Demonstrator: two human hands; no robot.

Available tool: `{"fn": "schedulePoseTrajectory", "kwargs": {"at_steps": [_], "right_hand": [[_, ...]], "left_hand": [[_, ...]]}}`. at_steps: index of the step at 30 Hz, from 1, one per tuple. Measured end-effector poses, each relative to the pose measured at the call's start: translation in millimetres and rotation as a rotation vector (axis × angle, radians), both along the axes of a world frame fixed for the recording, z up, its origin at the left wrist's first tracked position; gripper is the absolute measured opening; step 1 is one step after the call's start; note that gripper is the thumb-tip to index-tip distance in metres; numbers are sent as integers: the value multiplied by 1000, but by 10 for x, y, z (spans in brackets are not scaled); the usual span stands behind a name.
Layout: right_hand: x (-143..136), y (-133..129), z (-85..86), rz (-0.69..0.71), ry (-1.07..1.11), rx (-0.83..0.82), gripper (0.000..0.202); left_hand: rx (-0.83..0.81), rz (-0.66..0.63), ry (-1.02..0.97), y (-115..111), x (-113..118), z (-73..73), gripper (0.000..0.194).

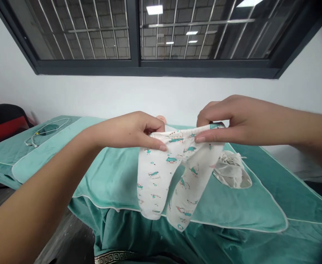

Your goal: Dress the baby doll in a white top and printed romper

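A barred window (135, 40) spans 11 to 1 o'clock, above a bed in a dark teal cover (284, 187) that crosses the view from 9 to 4 o'clock. Over the bed lies a lighter teal mat (108, 176) with pale piping. A black-and-red chair (8, 128) shows at 9 o'clock.

From the centre down toward 6 o'clock hang white printed baby trousers (174, 154), held up in front of the mat, legs downward. Whether the hems touch anything below is hard to tell. They look very light and limp, probably thin, stretchy knit: little risk of slipping or breaking, but slack cloth should fold and swing if held at one point only. The gathered waistband (183, 132) seems the best place to grip, at two spread points, thumbs outside, so that the legs fall open.

The left hand (139, 128), just toward 9 o'clock of centre, pinches the waistband between thumb and bent fingers. The right hand (232, 117), at 3 o'clock, pinches its other end, thumb along the front.

A crumpled white cloth (231, 170) rests at 4 o'clock by the mat's edge. A white cable (59, 125) lies loosely looped at 9 o'clock.
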State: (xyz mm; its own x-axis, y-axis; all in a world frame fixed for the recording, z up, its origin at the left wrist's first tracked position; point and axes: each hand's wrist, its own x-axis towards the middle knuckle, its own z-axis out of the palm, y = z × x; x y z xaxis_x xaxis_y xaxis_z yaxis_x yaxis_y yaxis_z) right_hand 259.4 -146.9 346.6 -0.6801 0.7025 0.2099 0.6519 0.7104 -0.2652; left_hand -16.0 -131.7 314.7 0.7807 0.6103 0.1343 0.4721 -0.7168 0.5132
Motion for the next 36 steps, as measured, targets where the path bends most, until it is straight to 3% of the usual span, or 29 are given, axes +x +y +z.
{"fn": "schedulePoseTrajectory", "kwargs": {"at_steps": [3, 7, 13, 17, 21, 23, 26, 30, 33, 36], "right_hand": [[63, -31, 16, 7, -127, -162, 32], [59, -92, 45, -3, -102, -244, 31], [121, -90, 92, -93, -50, -223, 39], [160, -26, 35, -145, -56, -83, 45], [178, 93, -92, -243, 14, 75, 44], [192, 157, -153, -287, 46, 16, 45], [149, 208, -222, -223, 174, -117, 48], [-128, 208, -300, -172, 560, -274, 47], [-409, 208, -382, -117, 786, -397, 43], [-621, 218, -483, -71, 790, -357, 47]], "left_hand": [[119, -26, 83, -10, 24, -24, 36], [308, -42, 51, -22, 86, -64, 34], [544, 183, -56, 129, -31, -109, 39], [463, 279, -36, 201, -141, -173, 44], [380, 364, -186, 193, -124, -229, 37], [338, 408, -303, 204, -91, -253, 29], [278, 450, -501, 241, -7, -297, 23], [191, 477, -734, 238, 220, -344, 18], [158, 422, -828, 174, 405, -331, 14], [114, 324, -833, 130, 465, -328, 21]]}}
